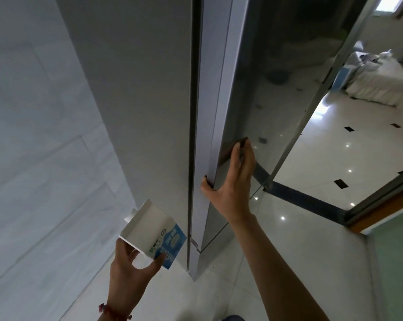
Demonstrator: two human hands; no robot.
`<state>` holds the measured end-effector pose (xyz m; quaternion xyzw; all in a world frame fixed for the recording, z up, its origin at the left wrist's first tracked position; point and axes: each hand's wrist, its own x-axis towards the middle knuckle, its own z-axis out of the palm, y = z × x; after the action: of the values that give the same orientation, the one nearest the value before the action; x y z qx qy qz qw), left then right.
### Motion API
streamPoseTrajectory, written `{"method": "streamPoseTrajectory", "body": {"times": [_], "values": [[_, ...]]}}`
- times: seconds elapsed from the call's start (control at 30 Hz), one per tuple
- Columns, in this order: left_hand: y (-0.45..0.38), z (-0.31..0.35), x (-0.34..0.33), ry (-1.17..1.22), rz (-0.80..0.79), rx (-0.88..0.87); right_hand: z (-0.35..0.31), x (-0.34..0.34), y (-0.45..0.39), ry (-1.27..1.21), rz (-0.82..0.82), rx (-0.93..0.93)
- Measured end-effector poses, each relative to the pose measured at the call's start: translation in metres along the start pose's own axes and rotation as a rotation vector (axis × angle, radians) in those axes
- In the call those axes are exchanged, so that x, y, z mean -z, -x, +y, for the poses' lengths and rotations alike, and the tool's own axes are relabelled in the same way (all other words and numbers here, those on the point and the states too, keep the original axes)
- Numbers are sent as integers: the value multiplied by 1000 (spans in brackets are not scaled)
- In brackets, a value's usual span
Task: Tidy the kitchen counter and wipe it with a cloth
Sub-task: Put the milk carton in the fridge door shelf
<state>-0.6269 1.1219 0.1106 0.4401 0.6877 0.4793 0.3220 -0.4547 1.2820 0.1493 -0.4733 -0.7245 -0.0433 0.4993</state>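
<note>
A pale grey tiled wall [40, 117] fills the left side; beside it rises a tall grey cabinet panel [135, 96], and a dark glossy door [272, 72] stands at its right edge; glossy white floor tiles with small black diamond insets [335, 158] spread beyond, crossed by a dark threshold strip [304, 198]; a bed with rumpled white bedding [381, 79] sits in the far right corner
</note>
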Motion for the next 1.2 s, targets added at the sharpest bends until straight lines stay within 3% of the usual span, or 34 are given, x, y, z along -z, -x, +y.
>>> {"method": "streamPoseTrajectory", "body": {"times": [0.3,0.5,0.67,0.87,1.0,1.2], "values": [[4,9,-2,8,-32,-29,23,42,20,-57,-41,-24],[-2,19,-28,16,-168,-56,40,100,54,-78,-74,-250],[-5,27,-63,28,-336,-132,49,145,89,-40,68,-463],[-3,38,-96,33,-535,-221,51,182,114,266,499,-446],[0,52,-118,113,-653,-188,64,188,108,376,444,-374],[-8,75,-160,137,-665,-250,120,218,84,405,492,-548]]}}
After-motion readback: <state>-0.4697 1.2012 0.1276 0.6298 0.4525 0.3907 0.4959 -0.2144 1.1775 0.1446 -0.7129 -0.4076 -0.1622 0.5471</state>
